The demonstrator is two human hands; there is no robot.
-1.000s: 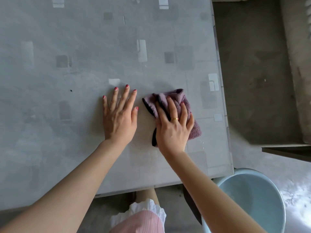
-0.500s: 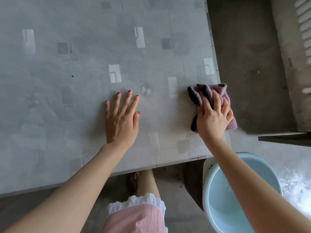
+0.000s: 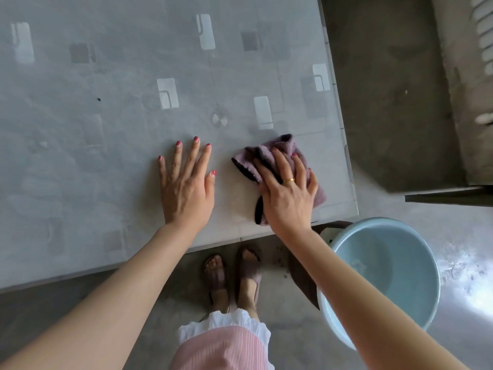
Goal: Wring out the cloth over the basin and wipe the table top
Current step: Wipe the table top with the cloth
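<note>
A crumpled purple cloth (image 3: 280, 149) with dark edging lies on the grey patterned table top (image 3: 106, 116), near its front right corner. My right hand (image 3: 286, 193) presses flat on the cloth, fingers spread over it. My left hand (image 3: 186, 188) rests flat on the bare table just left of the cloth, fingers apart, holding nothing. A pale blue basin (image 3: 386, 265) stands on the floor below the table's right corner, partly hidden by my right forearm.
The table's right edge (image 3: 344, 145) runs close past the cloth, and its front edge is right below both hands. Beyond lies grey concrete floor (image 3: 386, 89), with a dark ledge (image 3: 448, 196) at the right. My sandalled feet (image 3: 232, 276) stand under the table's front edge.
My right hand slid the cloth from the table's right edge back leftwards toward my left hand, after a rightward sweep. The left hand stayed planted. The view tilted down, showing feet and more basin.
</note>
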